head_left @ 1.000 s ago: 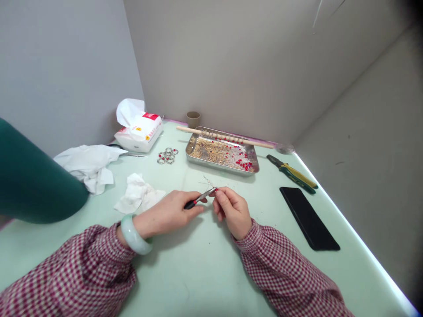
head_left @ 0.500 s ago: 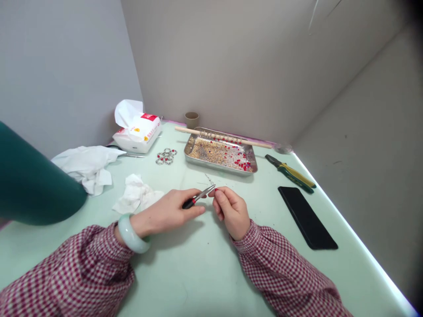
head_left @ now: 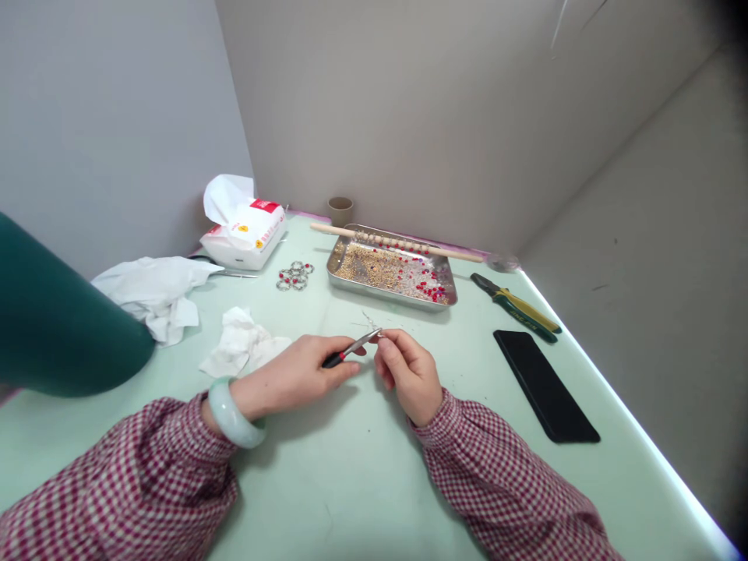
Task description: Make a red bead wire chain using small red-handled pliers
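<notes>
My left hand (head_left: 309,366) is closed around small pointed pliers (head_left: 361,342) with a black handle and a red band. Their tip meets the fingertips of my right hand (head_left: 409,370), which is closed in a pinch on a tiny silvery piece (head_left: 381,334), perhaps a wire ring; its detail is too small to make out. Just beyond the fingertips, thin bits of silvery wire (head_left: 370,319) lie on the table. Further back stands a metal tray (head_left: 386,298) of gold, clear and red beads.
A wooden dowel (head_left: 461,254) strung with beaded rings rests across the tray. Several beaded rings (head_left: 295,276) lie to its left. Around them are tissues (head_left: 244,343), a tissue pack (head_left: 248,238), a cup (head_left: 340,210), green-yellow pliers (head_left: 517,308), a black flat case (head_left: 546,386) and a green cylinder (head_left: 64,312).
Both hands keep nearly the same place, with the plier tip still at the right fingertips. The red spot seen there earlier no longer shows; a silvery piece does.
</notes>
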{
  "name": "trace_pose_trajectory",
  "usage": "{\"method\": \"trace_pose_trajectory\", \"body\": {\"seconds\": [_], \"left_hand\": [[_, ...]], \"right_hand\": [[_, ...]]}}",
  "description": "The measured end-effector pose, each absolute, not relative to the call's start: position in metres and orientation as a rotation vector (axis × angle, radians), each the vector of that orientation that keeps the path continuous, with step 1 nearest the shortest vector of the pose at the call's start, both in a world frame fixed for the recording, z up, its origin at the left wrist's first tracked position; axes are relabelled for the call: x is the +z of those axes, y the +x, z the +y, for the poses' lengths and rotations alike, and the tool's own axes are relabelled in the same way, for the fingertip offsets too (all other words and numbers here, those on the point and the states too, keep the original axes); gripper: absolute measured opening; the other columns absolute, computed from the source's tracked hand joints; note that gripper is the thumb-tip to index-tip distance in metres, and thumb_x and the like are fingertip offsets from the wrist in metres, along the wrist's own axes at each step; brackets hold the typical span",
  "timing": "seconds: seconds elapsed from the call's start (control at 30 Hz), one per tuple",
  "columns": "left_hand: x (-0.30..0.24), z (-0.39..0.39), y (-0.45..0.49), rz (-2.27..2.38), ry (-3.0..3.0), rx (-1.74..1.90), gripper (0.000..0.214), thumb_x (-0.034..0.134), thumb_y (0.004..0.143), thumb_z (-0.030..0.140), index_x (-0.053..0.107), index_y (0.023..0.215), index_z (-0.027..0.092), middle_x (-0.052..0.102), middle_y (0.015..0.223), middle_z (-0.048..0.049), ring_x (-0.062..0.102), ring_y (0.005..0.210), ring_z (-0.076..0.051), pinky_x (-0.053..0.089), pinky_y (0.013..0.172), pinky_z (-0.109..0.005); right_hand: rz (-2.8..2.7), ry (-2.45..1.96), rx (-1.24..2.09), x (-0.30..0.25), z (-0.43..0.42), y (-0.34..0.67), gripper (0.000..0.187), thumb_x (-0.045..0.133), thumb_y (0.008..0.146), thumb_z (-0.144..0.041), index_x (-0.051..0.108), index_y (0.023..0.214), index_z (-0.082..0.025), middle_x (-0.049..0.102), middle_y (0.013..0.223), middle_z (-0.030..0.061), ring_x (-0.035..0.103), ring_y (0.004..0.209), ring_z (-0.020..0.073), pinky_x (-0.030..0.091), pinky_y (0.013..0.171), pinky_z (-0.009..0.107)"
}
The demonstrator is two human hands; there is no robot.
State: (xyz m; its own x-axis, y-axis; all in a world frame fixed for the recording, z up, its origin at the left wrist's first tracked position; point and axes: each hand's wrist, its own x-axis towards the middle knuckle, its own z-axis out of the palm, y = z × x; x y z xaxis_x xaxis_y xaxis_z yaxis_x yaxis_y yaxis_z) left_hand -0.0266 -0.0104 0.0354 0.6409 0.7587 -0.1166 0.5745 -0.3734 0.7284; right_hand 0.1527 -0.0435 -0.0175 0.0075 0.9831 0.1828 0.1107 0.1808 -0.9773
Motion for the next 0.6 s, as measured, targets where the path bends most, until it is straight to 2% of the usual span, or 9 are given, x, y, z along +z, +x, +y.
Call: {"method": "trace_pose_trajectory", "body": {"seconds": [0.13,0.37,0.6], "left_hand": [[0.0346,-0.0119,-0.026,1.034,2.115,0.29,0.029,0.046,0.088,0.04,0.063,0.088,0.017,0.058,0.07,0.0006,0.046,0.062,-0.013,0.033,0.058,-0.024],[0.039,-0.0129,-0.0255,0.923,1.985,0.267,0.022,0.046,0.087,0.031,0.061,0.095,0.017,0.056,0.069,0.0023,0.047,0.064,-0.012,0.036,0.061,-0.023],[0.0378,-0.0125,-0.0257,0.998,2.115,0.284,0.028,0.047,0.089,0.041,0.061,0.092,0.017,0.053,0.069,0.0023,0.044,0.063,-0.013,0.032,0.059,-0.025]], "right_hand": [[-1.311,-1.159,1.044,-0.0154,-0.0437,0.1518,0.024,0.048,0.091,-0.039,0.057,0.084,-0.017,0.047,0.052,-0.0062,0.038,0.04,0.0066,0.032,0.041,0.02],[-1.204,-1.005,1.311,-0.0195,-0.0422,0.1546,0.031,0.047,0.09,-0.045,0.056,0.079,-0.017,0.045,0.049,-0.0072,0.031,0.036,0.0045,0.025,0.036,0.018],[-1.243,-1.081,1.121,-0.0144,-0.0424,0.1521,0.027,0.049,0.091,-0.04,0.059,0.081,-0.016,0.043,0.049,-0.007,0.033,0.039,0.0056,0.026,0.038,0.019]]}}
